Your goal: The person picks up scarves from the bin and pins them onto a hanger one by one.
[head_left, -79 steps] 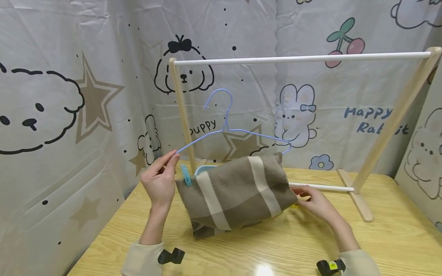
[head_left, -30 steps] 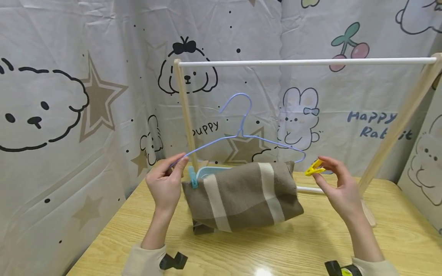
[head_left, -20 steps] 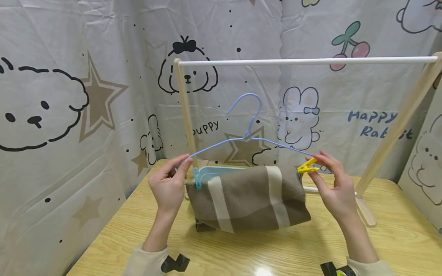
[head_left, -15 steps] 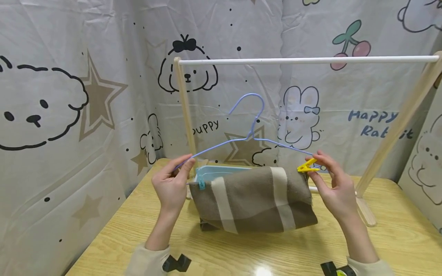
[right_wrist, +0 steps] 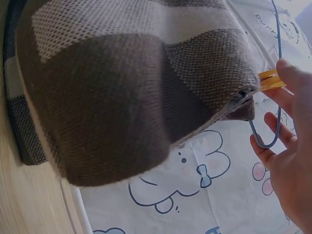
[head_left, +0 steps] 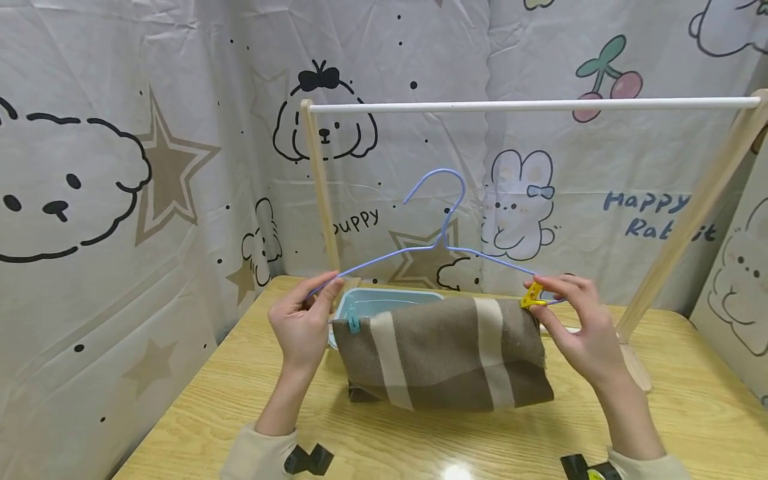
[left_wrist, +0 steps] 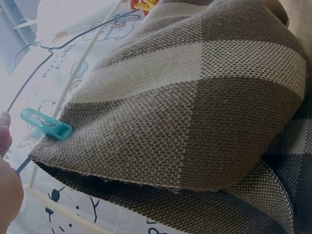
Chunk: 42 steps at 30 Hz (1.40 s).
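A brown-and-cream plaid knit cloth (head_left: 444, 353) hangs folded over the lower bar of a blue-violet hanger (head_left: 420, 248), above the table. My left hand (head_left: 303, 327) pinches the hanger's left arm between thumb and fingers. Just beside it, a teal clothespin (head_left: 353, 320) is clipped on the cloth's upper left corner. With thumb and fingers my right hand (head_left: 588, 327) pinches a yellow clothespin (head_left: 531, 295) at the upper right corner. In the right wrist view, this clothespin (right_wrist: 270, 80) meets the cloth edge, and the hanger's rounded end (right_wrist: 265, 146) passes by the fingers.
Behind the cloth stands a light blue plastic basin (head_left: 390, 293), partly hidden. A drying rack with a white top bar (head_left: 480, 106) and wooden legs (head_left: 690, 220) spans the back of the wooden table (head_left: 240, 413). A printed curtain hangs behind.
My right hand has lifted the yellow clothespin from low beside the cloth to its upper right corner. The clothespin has turned more upright. Hanger and cloth have shifted right, showing more basin.
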Motion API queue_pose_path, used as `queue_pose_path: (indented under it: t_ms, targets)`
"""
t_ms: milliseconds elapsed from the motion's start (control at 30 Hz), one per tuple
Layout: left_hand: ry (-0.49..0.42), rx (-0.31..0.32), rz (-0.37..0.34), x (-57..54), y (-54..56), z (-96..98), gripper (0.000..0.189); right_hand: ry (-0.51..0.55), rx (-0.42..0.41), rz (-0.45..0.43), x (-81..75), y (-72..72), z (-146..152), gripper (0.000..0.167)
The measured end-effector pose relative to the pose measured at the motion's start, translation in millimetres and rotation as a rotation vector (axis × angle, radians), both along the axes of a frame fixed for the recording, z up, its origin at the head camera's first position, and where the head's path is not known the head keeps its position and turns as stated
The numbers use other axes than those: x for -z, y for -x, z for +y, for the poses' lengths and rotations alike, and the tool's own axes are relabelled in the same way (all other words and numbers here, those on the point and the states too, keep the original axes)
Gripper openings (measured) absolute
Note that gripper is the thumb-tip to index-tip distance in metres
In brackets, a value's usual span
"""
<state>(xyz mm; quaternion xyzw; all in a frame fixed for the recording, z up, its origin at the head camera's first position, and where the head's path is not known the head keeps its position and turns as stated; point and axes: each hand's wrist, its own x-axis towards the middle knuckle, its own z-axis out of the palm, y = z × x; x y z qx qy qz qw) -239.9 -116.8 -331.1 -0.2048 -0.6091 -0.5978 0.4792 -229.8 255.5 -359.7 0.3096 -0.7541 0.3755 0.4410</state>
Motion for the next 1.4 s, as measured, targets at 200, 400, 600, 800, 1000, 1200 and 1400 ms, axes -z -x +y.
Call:
queue_pose_path:
  t_ms: [200, 400, 600, 800, 1000, 1200, 1400]
  targets:
    - [0.014, 0.012, -0.001, 3.5, 2.2, 2.6, 0.009, 0.018, 0.023, -0.045, -2.1, -3.6, 2.3, 0.045]
    - [0.042, 0.014, -0.003, 6.8, 4.0, 3.3, 0.01, -0.06, 0.035, -0.005, -0.7, -3.9, 6.2, 0.015]
    - [0.061, 0.013, -0.001, 8.2, 3.7, 3.7, 0.011, -0.169, 0.078, 0.056, 1.4, 2.2, 6.0, 0.048]
    - [0.059, -0.006, 0.0, 7.3, 1.9, 1.6, 0.01, -0.141, -0.018, 0.062, -6.0, -1.4, 6.4, 0.037]
    - [0.022, -0.003, -0.011, 6.5, 5.0, 0.0, 0.007, 0.181, -0.437, 0.05, -19.8, -13.6, -1.1, 0.027]
    - [0.004, 0.006, -0.015, 7.6, 6.8, -0.1, 0.008, 0.31, -0.444, 0.03, -25.7, -21.3, -3.8, 0.024]
    - [0.024, 0.035, 0.002, 9.2, 6.1, 2.0, 0.008, 0.095, -0.071, 0.021, -26.8, -23.5, 3.4, 0.02]
